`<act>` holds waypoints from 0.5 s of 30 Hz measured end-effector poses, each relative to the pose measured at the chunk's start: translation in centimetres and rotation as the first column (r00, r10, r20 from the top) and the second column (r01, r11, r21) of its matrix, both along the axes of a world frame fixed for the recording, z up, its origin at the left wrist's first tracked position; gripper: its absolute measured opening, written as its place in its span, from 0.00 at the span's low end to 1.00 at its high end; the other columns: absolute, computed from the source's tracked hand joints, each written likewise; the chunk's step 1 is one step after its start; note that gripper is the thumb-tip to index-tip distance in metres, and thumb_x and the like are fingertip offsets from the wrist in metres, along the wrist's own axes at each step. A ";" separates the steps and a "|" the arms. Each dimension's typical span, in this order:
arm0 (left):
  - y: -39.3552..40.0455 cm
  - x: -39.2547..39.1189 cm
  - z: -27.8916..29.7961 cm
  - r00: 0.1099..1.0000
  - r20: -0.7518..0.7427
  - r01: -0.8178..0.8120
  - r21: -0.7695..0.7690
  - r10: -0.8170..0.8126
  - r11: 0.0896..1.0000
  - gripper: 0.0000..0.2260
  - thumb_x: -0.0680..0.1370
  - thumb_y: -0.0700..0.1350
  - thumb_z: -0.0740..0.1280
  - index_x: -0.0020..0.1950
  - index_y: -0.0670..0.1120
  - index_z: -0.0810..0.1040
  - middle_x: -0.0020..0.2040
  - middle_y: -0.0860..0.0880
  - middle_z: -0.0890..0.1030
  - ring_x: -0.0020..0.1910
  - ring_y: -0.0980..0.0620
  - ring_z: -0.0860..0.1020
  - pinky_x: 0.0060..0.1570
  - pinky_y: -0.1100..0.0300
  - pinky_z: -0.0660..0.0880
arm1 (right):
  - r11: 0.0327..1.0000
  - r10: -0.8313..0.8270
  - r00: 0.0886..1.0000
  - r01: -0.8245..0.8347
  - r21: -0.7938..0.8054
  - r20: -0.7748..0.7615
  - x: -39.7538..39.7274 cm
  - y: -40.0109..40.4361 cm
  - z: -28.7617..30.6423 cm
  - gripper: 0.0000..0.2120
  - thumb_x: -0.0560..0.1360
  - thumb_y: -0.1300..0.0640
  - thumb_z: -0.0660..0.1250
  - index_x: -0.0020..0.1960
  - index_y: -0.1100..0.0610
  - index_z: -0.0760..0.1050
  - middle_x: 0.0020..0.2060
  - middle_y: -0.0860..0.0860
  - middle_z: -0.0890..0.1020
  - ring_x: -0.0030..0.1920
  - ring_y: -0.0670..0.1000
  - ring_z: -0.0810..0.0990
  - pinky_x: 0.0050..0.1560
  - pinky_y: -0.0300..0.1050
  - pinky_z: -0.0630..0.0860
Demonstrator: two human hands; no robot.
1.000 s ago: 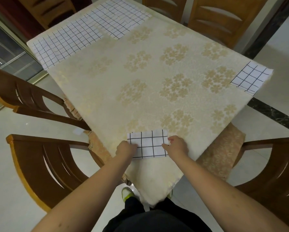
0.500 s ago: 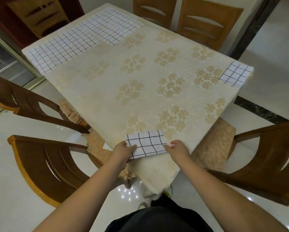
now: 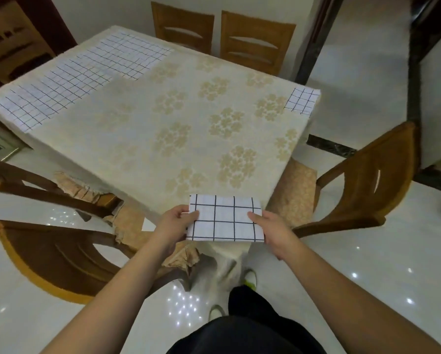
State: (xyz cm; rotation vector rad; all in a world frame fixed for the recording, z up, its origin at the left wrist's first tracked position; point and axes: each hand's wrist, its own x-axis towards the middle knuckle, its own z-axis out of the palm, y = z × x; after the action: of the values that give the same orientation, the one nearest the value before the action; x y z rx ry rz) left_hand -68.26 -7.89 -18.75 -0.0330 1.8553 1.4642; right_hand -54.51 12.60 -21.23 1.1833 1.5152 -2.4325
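**Both hands on the folded checked cloth [image 3: 224, 218] at the table's near corner**

At the far left, a large checked cloth [image 3: 68, 80] lies spread flat on the floral tablecloth [image 3: 148, 129], covering the table's left end. A wooden chair [image 3: 61, 259] stands below it, near your left arm.

Your left hand [image 3: 174, 223] pinches the left edge of the folded checked cloth, with the thumb on top and the fingers curled beneath. The cloth is a flat rectangle over the table's near corner. You cannot tell from this view whether it rests on the tablecloth or hangs just above it.

Your right hand [image 3: 270, 228] grips the right edge the same way, thumb lying on top.

Further right, a small folded checked cloth [image 3: 302, 100] sits on the table's right corner, well apart from your hands. Another wooden chair [image 3: 367, 190] stands beside that side of the table.
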 end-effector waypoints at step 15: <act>17.6 11.1 3.6 0.889 -0.047 0.457 0.017 -0.456 0.889 0.03 0.77 0.42 0.69 0.45 0.44 0.78 0.38 0.45 0.82 0.32 0.50 0.78 0.28 0.65 0.72 | 0.854 -0.455 0.884 0.402 0.330 0.102 19.7 10.4 5.0 0.10 0.73 0.56 0.72 0.53 0.57 0.80 0.47 0.54 0.85 0.47 0.54 0.84 0.42 0.45 0.80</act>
State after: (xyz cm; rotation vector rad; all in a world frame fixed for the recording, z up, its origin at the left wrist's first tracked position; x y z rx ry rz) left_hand -57.12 9.74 -15.11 0.4257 1.7227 1.1626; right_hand -34.77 23.00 -16.25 1.9355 1.7679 -2.2943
